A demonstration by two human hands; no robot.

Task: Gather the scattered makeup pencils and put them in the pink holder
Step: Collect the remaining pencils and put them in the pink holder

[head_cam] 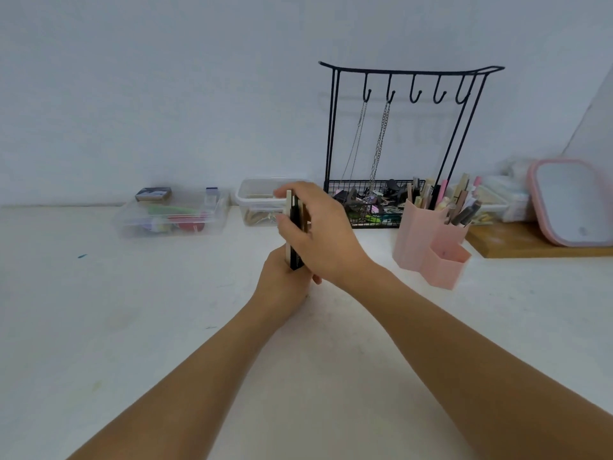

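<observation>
A bundle of makeup pencils (293, 227), black, cream and brown, stands upright over the middle of the white table. My left hand (282, 287) grips the bundle at its lower end. My right hand (318, 234) wraps around its upper part from the right. The pink holder (428, 240), made of joined hexagonal tubes, stands to the right of my hands. Several pencils and brushes (461, 202) stick out of its taller tubes; the short front tube looks empty.
A black wire jewellery rack (408, 144) with hanging chains and a basket of clips stands behind the holder. Two clear plastic boxes (172, 214) (262, 200) sit along the wall to the left. A wooden board (530, 242) and pink-rimmed mirror (570, 200) are at the right.
</observation>
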